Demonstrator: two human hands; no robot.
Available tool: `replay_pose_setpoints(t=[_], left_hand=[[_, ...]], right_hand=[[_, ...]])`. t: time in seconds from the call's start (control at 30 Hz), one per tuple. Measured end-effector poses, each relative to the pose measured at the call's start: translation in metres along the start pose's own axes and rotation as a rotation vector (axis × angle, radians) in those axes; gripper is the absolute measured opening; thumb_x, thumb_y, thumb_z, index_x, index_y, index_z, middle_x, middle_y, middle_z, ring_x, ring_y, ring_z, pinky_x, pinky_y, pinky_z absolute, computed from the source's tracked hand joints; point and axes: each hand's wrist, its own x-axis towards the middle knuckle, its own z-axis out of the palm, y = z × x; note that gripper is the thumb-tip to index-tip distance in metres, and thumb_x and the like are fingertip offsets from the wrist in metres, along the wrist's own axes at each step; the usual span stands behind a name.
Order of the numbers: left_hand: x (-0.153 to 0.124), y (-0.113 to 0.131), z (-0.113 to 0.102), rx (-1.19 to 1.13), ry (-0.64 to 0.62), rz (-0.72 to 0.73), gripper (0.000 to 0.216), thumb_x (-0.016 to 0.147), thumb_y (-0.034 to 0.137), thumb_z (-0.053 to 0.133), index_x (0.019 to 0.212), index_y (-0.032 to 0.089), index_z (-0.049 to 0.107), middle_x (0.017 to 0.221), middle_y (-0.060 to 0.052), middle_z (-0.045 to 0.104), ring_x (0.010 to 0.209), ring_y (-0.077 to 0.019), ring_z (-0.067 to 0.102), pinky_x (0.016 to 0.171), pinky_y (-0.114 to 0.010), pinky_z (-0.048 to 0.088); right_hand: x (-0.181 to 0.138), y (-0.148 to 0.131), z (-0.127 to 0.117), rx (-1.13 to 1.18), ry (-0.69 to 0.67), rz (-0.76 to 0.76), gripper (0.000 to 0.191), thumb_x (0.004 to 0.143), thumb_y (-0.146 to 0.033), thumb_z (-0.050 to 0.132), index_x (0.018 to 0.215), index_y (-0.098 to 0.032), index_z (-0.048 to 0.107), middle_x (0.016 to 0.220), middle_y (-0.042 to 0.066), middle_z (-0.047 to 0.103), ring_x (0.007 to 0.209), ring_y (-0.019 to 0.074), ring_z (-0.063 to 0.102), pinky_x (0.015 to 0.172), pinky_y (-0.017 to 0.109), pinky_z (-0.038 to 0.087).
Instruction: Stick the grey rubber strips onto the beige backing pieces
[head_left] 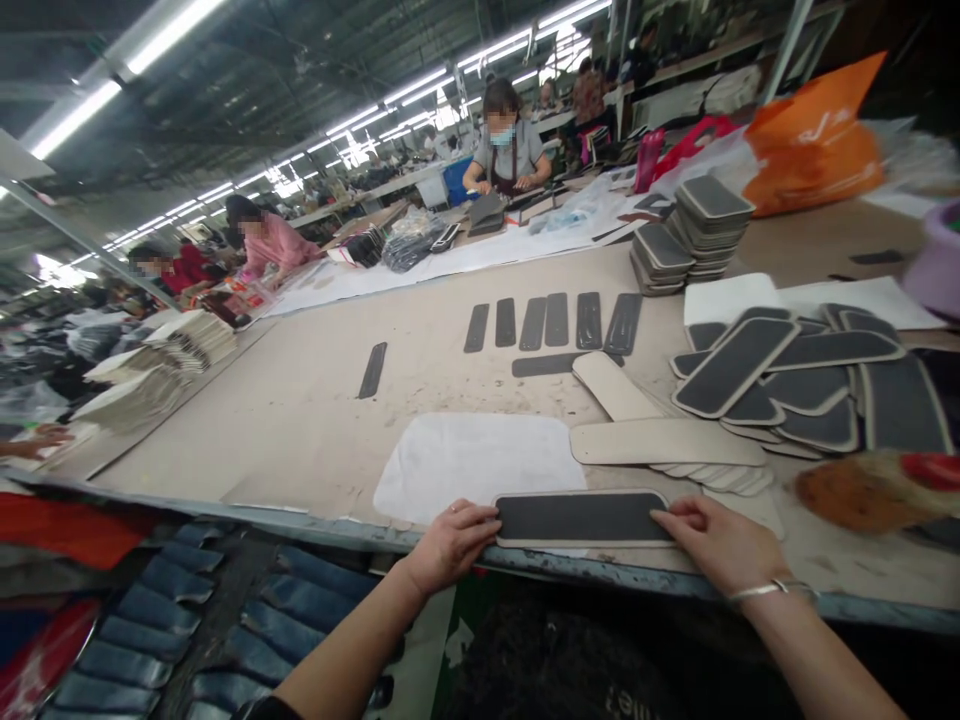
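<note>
Looking through the head view, I find a dark, pale-edged panel at the lower centre of the frame, along the near edge of the worktop — the left hand grips one end, the right hand pinches the other. Just above lies a white sheet; cream strips and a heap of similar pieces spread rightward.
</note>
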Motion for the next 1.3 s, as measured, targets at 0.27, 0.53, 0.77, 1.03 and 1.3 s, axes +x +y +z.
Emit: replay_pose_setpoints(t=[0.27, 0.53, 0.77, 1.03, 1.3], left_hand=[[0.0, -0.01, 0.008, 0.033, 0.099, 0.102, 0.025, 0.089, 0.019, 0.049, 0.112, 0.019, 0.059, 0.111, -0.011, 0.058, 0.093, -0.0172, 0.054, 0.08, -0.034, 0.048], [0.001, -0.009, 0.006, 0.037, 0.061, 0.081, 0.029, 0.088, 0.015, 0.048, 0.115, 0.021, 0.058, 0.113, -0.01, 0.057, 0.092, -0.0167, 0.054, 0.081, -0.033, 0.049], [0.003, -0.01, 0.005, 0.036, 0.063, 0.092, 0.029, 0.088, 0.014, 0.047, 0.114, 0.021, 0.059, 0.112, -0.01, 0.057, 0.092, -0.0168, 0.054, 0.081, -0.033, 0.049], [0.003, -0.01, 0.006, 0.023, 0.053, 0.084, 0.028, 0.088, 0.015, 0.046, 0.112, 0.02, 0.06, 0.112, -0.011, 0.057, 0.093, -0.0171, 0.055, 0.081, -0.033, 0.05], [0.003, -0.009, 0.007, 0.025, 0.059, 0.086, 0.028, 0.087, 0.015, 0.047, 0.111, 0.019, 0.06, 0.111, -0.012, 0.057, 0.092, -0.0179, 0.055, 0.08, -0.035, 0.05]], right_hand=[[0.0, -0.001, 0.0, -0.007, 0.009, 0.013, 0.04, 0.065, -0.063, 0.053, 0.074, -0.026, 0.064, 0.071, -0.002, 0.065, 0.072, 0.0219, 0.061, 0.063, 0.031, 0.042], [-0.006, -0.012, -0.005, 0.004, 0.029, 0.001, 0.026, 0.074, -0.049, 0.054, 0.076, -0.025, 0.064, 0.07, -0.003, 0.065, 0.073, 0.0183, 0.061, 0.063, 0.027, 0.041], [-0.008, -0.014, -0.004, -0.017, 0.055, -0.001, 0.022, 0.076, -0.045, 0.056, 0.074, -0.024, 0.063, 0.065, -0.004, 0.064, 0.067, 0.0152, 0.06, 0.062, 0.025, 0.04], [-0.007, -0.012, -0.003, -0.042, 0.052, -0.007, 0.022, 0.077, -0.046, 0.057, 0.075, -0.025, 0.063, 0.066, -0.005, 0.063, 0.068, 0.0149, 0.06, 0.062, 0.025, 0.039], [-0.007, -0.016, -0.001, -0.069, 0.055, -0.024, 0.022, 0.079, -0.044, 0.054, 0.074, -0.024, 0.061, 0.065, -0.004, 0.063, 0.066, 0.0157, 0.059, 0.06, 0.026, 0.038]])
